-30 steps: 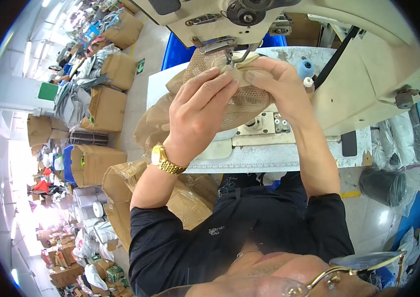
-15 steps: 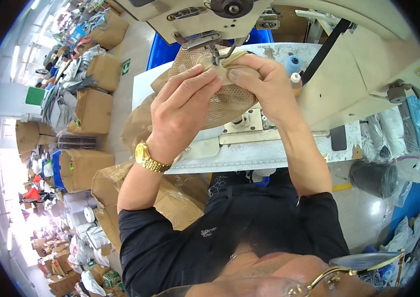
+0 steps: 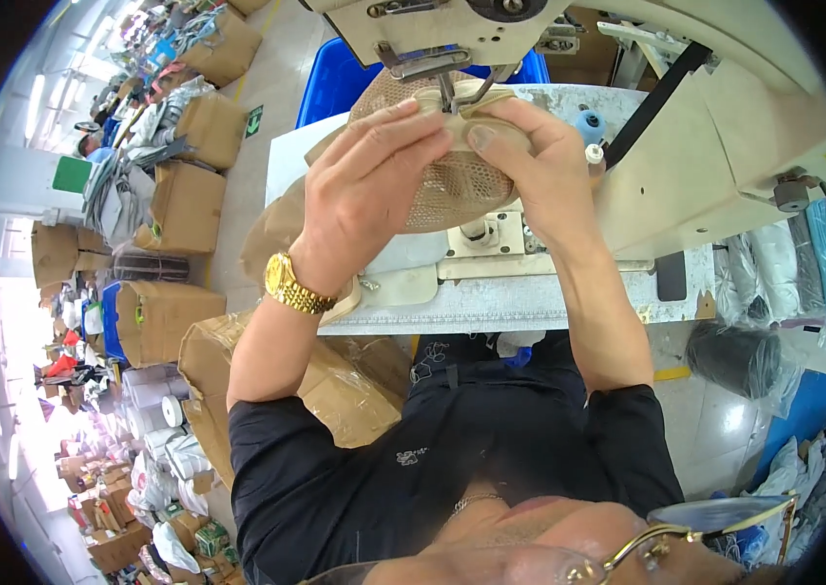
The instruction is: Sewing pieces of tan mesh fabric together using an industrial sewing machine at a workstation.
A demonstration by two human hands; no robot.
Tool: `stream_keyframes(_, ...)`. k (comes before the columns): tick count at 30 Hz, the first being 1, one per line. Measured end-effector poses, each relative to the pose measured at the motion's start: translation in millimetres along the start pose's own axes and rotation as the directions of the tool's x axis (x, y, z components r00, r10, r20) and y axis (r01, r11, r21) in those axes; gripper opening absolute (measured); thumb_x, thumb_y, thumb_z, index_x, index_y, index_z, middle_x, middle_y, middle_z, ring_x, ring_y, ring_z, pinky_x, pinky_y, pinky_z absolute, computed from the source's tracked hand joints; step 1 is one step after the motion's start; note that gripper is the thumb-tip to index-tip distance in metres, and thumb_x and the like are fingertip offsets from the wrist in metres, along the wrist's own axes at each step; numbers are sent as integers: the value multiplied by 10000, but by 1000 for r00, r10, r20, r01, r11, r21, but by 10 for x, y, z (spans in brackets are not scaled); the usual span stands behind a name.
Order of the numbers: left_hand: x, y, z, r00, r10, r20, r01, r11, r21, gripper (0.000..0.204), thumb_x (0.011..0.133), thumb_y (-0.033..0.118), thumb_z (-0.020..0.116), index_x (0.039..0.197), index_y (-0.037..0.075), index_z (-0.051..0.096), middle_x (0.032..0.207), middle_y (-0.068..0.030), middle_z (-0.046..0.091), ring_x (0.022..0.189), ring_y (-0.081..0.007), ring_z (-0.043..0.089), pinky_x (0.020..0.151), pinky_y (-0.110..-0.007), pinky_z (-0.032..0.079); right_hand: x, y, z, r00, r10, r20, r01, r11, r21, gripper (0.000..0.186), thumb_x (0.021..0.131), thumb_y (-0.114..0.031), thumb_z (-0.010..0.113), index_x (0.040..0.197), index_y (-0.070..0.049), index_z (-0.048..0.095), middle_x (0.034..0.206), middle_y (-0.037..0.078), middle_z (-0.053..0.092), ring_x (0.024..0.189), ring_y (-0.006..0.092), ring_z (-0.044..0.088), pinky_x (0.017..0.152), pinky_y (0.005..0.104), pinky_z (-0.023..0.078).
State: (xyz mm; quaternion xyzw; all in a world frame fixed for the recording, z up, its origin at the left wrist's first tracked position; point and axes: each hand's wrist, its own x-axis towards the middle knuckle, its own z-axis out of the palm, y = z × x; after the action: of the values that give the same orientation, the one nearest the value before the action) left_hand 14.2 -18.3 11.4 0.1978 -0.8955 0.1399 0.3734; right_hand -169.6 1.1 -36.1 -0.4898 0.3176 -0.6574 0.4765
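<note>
A tan mesh fabric piece with a beige edge band lies under the presser foot of a cream sewing machine. My left hand, with a gold watch on its wrist, presses on the mesh from the left, fingers stretched toward the needle. My right hand pinches the beige band just right of the needle and holds the mesh from that side.
A white machine table carries the machine. A blue bin stands behind it. Plastic-wrapped cardboard boxes sit at my left knee, more boxes and bundles along the aisle on the left. Dark and white bags lie on the right.
Both hands and the mesh piece sit slightly higher and closer in the picture; the grip on the fabric at the needle stays the same.
</note>
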Motion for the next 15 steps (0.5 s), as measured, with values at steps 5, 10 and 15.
stream_keyframes(5,-47,-7,18,995,-94,-14,92,993,-70,240,745,-21,712,974,50,723,1061,-77,674,1042,-269,660,860,-349,557,-8,9,-15,1000,17,-3,-17,999,-48,234,851,-106,685,1047,22,686,893,4,666,765,56,582,667,209,475)
stream_keyframes(10,-75,21,62,994,-105,-37,103,993,-53,236,769,-22,699,994,45,723,1069,-87,673,1051,-275,657,872,-364,551,17,-108,-65,996,75,49,-68,990,-127,230,852,-148,705,1006,23,704,808,-8,656,688,35,542,588,199,436)
stream_keyframes(15,-80,39,80,991,-123,-46,121,991,-49,240,772,-31,687,997,45,724,1073,-96,673,1058,-279,655,872,-365,550,95,-180,-158,984,126,129,-95,969,-227,231,849,-176,726,962,24,709,761,-14,644,658,35,528,568,206,428)
